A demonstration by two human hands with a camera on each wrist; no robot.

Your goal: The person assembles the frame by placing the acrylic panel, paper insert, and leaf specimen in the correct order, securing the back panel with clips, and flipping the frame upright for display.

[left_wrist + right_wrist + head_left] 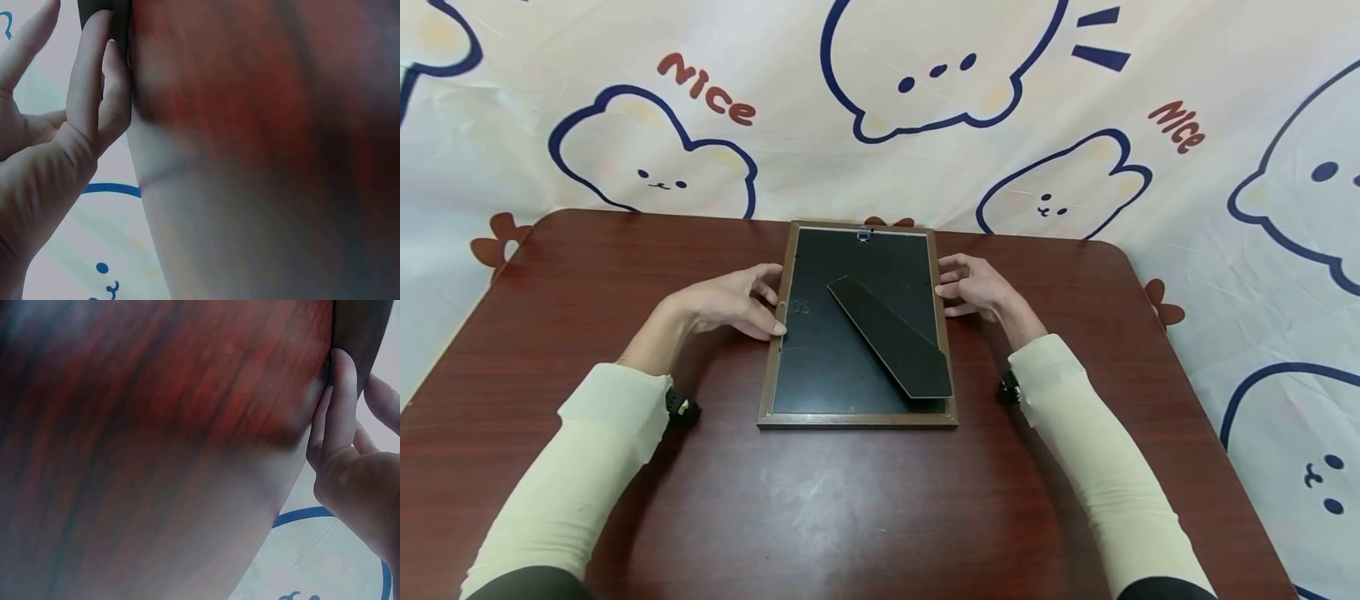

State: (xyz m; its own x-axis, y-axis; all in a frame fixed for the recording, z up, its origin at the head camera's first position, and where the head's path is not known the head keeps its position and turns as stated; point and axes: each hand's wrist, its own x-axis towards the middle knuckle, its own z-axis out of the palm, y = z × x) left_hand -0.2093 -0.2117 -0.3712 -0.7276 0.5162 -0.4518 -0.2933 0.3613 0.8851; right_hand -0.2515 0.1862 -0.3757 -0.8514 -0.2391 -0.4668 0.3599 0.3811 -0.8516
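A picture frame (857, 421) lies face down on the table, showing its black backing board (820, 367) and brown wooden border. The black easel stand (891, 342) slants across the back, its wide end at the lower right. My left hand (730, 304) touches the left edge, with the thumb tip at the border. In the left wrist view, fingertips of this hand (103, 22) rest against the frame's dark side. My right hand (973, 287) is at the opposite edge, fingers spread. The right wrist view shows its fingertips (342, 362) on the frame's side (362, 331).
The dark red wooden table (850, 517) reaches back to a white cloth (790, 108) printed with cartoon figures, which also hangs at both sides. A small metal hanger (864, 235) sits at the frame's far end. Dark devices (681, 407) are worn at both wrists.
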